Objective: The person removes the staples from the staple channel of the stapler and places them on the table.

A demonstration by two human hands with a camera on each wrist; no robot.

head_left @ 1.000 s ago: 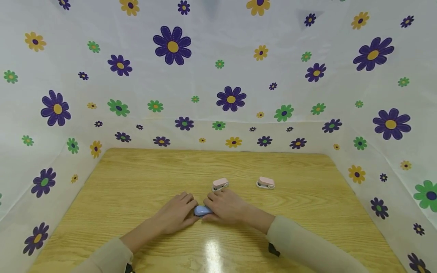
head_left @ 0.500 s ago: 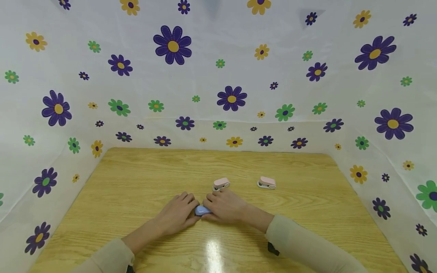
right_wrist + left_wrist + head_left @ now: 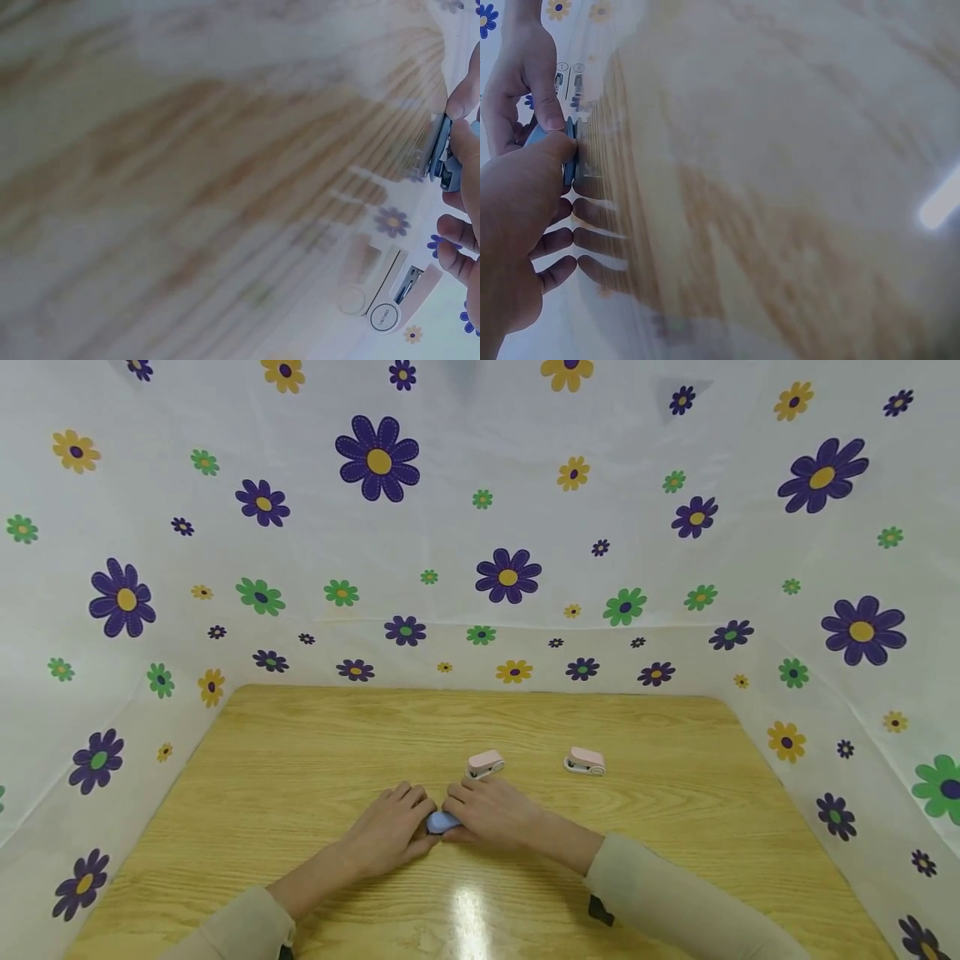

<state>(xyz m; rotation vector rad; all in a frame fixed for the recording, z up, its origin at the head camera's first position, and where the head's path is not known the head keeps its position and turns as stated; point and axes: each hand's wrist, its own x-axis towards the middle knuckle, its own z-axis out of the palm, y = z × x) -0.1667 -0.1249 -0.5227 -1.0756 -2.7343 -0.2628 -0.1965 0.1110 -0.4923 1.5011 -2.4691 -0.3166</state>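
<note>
The left hand (image 3: 393,827) pinches one end of a blue stapler (image 3: 441,822) between thumb and forefinger, its other fingertips meeting the table (image 3: 322,735). The right hand (image 3: 491,810) is clamped on the opposite end of the blue stapler, its thumb low along the near side and its fingers over the top, so only a short stretch of blue shows between the two hands in the head view. The blue stapler lies on its base at the table's surface.

Beyond the blue stapler and slightly to its right, just past the right hand's knuckles, is a pink stapler (image 3: 486,762), partly covered by that hand in the head view. Farther right of the blue stapler, and also beyond it, a second pink stapler (image 3: 584,761) rests on the table, well apart from both hands.

Pale sleeves reach in from the near side of the blue stapler, the left sleeve (image 3: 240,922) and the right sleeve (image 3: 675,893). Behind it and to either side hangs a white cloth (image 3: 450,543) printed with purple, yellow and green flowers.
</note>
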